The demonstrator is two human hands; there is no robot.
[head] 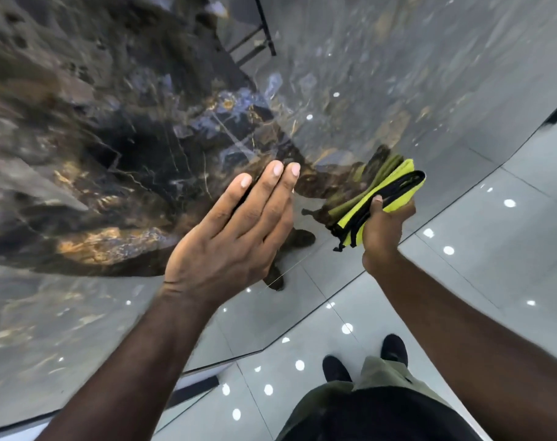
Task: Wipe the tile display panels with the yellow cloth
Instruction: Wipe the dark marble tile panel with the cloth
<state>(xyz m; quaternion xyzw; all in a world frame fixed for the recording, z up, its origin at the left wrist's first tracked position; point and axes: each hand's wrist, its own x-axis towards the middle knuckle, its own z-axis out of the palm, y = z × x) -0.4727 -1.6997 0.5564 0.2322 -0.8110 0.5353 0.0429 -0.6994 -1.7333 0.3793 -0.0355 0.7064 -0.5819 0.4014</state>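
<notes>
- Shoes (336, 367) and glossy floor (461, 281) lie below; there is standing room to the right.
- Left hand (226, 243): fingers straight and together, flat at the dark marble panel (112, 138); looks like bracing, contact not certain.
- Right hand (385, 230) grips the folded yellow cloth (395, 189), thumb on top, at the grey panel (398, 74); can't tell if they touch.
- Step: likely about to wipe.
- Next: press the cloth flat and sweep.
- Edges: panel seam between the hands, panel bottom edge near the floor, black frame (264, 30) well apart above.
</notes>
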